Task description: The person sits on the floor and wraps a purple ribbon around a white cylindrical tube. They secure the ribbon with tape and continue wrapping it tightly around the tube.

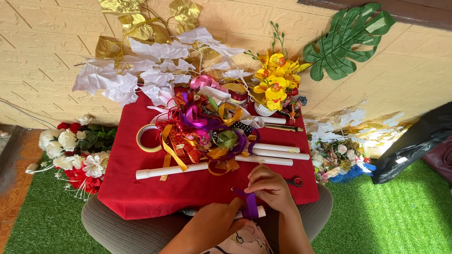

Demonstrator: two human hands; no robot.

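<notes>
We see the right hand (269, 187) pinching a purple ribbon (251, 205) with its fingers closed on it, just above a white paper roll (258, 212). The left hand (214, 221) grips the same roll from the other side, fingers wrapped narrow around it and touching the ribbon. Beyond the fingers, on the red tabletop (136, 188), lie more white rolls (172, 170), a heap of coloured ribbons (207, 131) and a ring of tape (148, 138). Scissors (295, 181) lie just beside the right fingers.
</notes>
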